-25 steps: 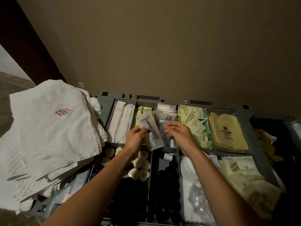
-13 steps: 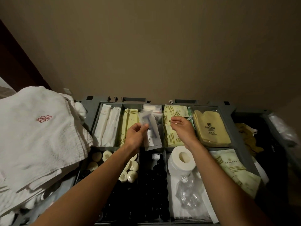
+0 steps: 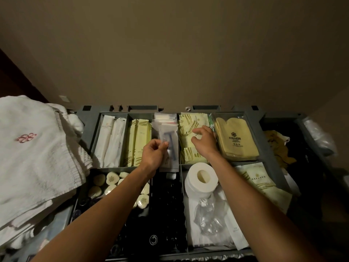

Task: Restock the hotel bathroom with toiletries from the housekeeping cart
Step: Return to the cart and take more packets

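The grey housekeeping cart tray (image 3: 255, 129) is split into compartments of toiletries. My left hand (image 3: 154, 155) pinches a clear razor packet (image 3: 169, 144) and holds it upright over the middle back compartment. My right hand (image 3: 204, 142) reaches into the compartment of pale yellow-green sachets (image 3: 188, 125), fingers curled down onto them; whether it grips one I cannot tell. White toothbrush packets (image 3: 110, 140) and yellow-green boxes (image 3: 138, 142) fill the back left compartments.
Folded white towels (image 3: 35, 157) are stacked on the left. Round soaps (image 3: 111, 179), dark bottle caps (image 3: 166, 214), a toilet roll (image 3: 203, 179), plastic bags (image 3: 209, 216) and a yellow mitt packet (image 3: 236, 140) fill other compartments. A beige wall rises behind the cart.
My right hand has left the razor packet and moved right, onto the yellow-green sachets. The left hand keeps holding the packet. The view has shifted a little to the right.
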`<control>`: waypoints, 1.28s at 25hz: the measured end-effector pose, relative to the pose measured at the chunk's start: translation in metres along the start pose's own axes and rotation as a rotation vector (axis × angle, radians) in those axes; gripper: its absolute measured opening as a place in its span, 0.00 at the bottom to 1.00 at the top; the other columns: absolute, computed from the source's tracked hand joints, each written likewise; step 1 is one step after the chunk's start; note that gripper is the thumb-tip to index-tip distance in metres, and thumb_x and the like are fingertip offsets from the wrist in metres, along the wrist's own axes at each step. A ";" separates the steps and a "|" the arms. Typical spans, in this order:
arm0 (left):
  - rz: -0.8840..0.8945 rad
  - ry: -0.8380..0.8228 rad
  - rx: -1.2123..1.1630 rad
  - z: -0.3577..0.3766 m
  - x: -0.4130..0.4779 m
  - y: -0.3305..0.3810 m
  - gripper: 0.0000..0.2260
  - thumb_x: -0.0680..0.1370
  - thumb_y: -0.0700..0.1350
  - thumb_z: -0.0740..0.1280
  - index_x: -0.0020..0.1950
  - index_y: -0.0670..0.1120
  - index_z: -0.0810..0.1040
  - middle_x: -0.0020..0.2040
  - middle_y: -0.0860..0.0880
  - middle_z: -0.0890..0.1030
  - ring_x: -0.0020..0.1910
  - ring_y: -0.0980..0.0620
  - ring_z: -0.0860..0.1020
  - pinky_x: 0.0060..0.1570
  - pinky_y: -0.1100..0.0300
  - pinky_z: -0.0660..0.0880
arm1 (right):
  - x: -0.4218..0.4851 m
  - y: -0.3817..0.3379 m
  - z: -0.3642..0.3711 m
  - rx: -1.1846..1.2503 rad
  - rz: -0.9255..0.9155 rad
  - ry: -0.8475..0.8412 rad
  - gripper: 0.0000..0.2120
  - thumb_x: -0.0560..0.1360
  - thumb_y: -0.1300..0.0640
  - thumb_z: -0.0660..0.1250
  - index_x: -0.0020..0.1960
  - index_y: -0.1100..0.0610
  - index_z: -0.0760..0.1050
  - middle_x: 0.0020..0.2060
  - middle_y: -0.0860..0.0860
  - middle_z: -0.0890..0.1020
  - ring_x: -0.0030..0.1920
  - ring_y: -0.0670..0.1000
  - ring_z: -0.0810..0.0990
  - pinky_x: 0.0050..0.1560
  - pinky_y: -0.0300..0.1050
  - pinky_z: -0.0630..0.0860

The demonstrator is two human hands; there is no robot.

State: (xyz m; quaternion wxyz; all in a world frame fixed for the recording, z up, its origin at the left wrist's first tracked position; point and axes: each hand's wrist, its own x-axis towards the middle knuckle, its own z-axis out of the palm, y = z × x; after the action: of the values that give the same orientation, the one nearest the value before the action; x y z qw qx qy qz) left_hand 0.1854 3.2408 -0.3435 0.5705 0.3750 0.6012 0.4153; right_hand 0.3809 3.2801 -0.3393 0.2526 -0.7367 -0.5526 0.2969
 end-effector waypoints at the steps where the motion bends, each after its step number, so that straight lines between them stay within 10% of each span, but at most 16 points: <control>1: 0.003 -0.009 0.015 0.001 -0.001 -0.002 0.09 0.82 0.46 0.67 0.51 0.40 0.78 0.36 0.44 0.79 0.31 0.51 0.76 0.29 0.61 0.75 | 0.001 0.002 0.001 -0.044 0.016 -0.005 0.14 0.77 0.59 0.68 0.62 0.53 0.78 0.69 0.51 0.71 0.71 0.56 0.64 0.69 0.49 0.65; 11: -0.058 -0.037 -0.040 -0.010 0.000 -0.006 0.07 0.82 0.49 0.66 0.49 0.46 0.79 0.41 0.47 0.80 0.39 0.50 0.78 0.38 0.57 0.77 | 0.006 0.004 0.006 -0.365 -0.080 0.096 0.10 0.75 0.57 0.74 0.52 0.50 0.75 0.61 0.52 0.73 0.64 0.56 0.69 0.68 0.50 0.62; 16: -0.131 -0.044 -0.110 -0.013 -0.003 0.000 0.06 0.80 0.47 0.71 0.53 0.46 0.80 0.51 0.44 0.84 0.49 0.45 0.83 0.43 0.51 0.83 | -0.011 -0.007 -0.006 0.044 -0.100 0.199 0.13 0.75 0.62 0.74 0.48 0.50 0.71 0.51 0.47 0.74 0.60 0.55 0.78 0.57 0.48 0.75; 21: -0.080 -0.100 -0.125 -0.015 -0.015 0.009 0.06 0.79 0.43 0.71 0.56 0.49 0.80 0.53 0.44 0.84 0.51 0.43 0.84 0.45 0.47 0.84 | -0.048 -0.039 -0.020 0.558 -0.044 0.270 0.32 0.76 0.63 0.73 0.72 0.41 0.66 0.58 0.52 0.80 0.58 0.50 0.80 0.55 0.47 0.80; 26: -0.029 -0.211 -0.147 -0.032 -0.022 0.018 0.07 0.79 0.41 0.72 0.56 0.47 0.81 0.50 0.46 0.87 0.48 0.48 0.85 0.43 0.56 0.82 | -0.104 -0.057 -0.009 0.698 0.016 0.305 0.11 0.77 0.59 0.71 0.57 0.47 0.81 0.50 0.42 0.87 0.51 0.42 0.85 0.57 0.52 0.83; 32: 0.046 -0.411 -0.096 -0.060 -0.055 0.012 0.06 0.78 0.38 0.73 0.52 0.46 0.81 0.41 0.51 0.86 0.41 0.51 0.84 0.42 0.57 0.81 | -0.188 -0.060 0.025 1.029 0.147 0.394 0.14 0.79 0.61 0.69 0.62 0.48 0.80 0.57 0.46 0.86 0.59 0.48 0.84 0.60 0.48 0.79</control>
State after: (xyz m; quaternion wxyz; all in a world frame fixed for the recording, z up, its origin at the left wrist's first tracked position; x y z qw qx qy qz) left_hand 0.1285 3.1900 -0.3113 0.6886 0.4379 0.4430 0.3713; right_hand 0.2834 3.1161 -0.2851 0.6571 -0.5965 -0.2255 0.4019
